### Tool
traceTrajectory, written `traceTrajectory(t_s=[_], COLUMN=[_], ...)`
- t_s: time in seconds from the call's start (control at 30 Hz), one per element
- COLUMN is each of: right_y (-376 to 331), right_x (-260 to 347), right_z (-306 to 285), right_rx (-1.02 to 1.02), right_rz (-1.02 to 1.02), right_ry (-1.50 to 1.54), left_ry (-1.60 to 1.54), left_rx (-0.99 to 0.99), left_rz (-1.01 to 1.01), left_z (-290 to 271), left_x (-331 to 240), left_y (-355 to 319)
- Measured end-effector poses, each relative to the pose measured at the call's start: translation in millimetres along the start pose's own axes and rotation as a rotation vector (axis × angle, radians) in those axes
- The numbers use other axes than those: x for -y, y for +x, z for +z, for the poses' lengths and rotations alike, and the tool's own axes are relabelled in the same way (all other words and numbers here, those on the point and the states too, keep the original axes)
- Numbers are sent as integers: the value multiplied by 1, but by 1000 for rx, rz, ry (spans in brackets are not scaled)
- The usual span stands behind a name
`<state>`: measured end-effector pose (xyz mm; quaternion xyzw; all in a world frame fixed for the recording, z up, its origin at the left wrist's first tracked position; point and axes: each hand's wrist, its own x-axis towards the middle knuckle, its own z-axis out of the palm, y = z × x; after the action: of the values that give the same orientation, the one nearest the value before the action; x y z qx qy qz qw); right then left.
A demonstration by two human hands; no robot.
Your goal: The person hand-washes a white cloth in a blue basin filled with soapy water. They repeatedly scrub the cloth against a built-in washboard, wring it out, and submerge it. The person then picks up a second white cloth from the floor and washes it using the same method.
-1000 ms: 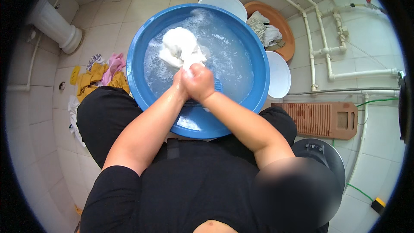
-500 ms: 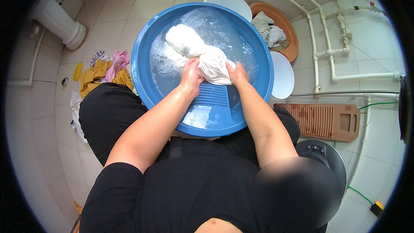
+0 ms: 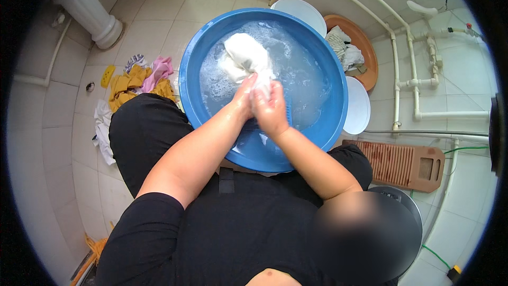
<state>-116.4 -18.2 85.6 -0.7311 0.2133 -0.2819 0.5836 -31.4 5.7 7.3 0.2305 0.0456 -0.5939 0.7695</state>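
Observation:
A wet white cloth garment lies bunched in soapy water inside a large blue basin. Its near end is gathered between my hands. My left hand is closed on the cloth from the left. My right hand is wrapped round the same bunch from the right, touching the left hand. Beneath them, the ridged washboard part of the basin is mostly hidden by my hands and forearms. The garment's far end puffs up above the water, with a dark patch on it.
On the floor at left lie yellow and pink clothes beside a yellow brush-like item. A brown washboard rests at right. White basins and an orange basin with clothes stand behind, near white wall pipes.
My right hand has moved left to meet my left hand, squeezing the spread cloth into a narrow bunch. The whole view has shifted slightly.

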Motion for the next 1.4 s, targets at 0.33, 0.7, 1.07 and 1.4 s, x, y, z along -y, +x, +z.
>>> traceTrajectory(t_s=[0.33,0.7,1.07,1.4], right_y=[39,33,56,43], right_x=[-58,-57,4,-4], right_z=[-24,-47,-99,-96], right_rx=[-192,-128,132,469], right_rz=[89,-145,200,292], right_ry=[-336,-678,108,-372], left_ry=[-33,109,1278,1802], left_rx=[-363,-294,-500,-298], left_rz=[-61,-76,387,108], left_z=[35,48,15,42], left_x=[12,7,-17,-27], left_y=[-17,-26,-10,-32])
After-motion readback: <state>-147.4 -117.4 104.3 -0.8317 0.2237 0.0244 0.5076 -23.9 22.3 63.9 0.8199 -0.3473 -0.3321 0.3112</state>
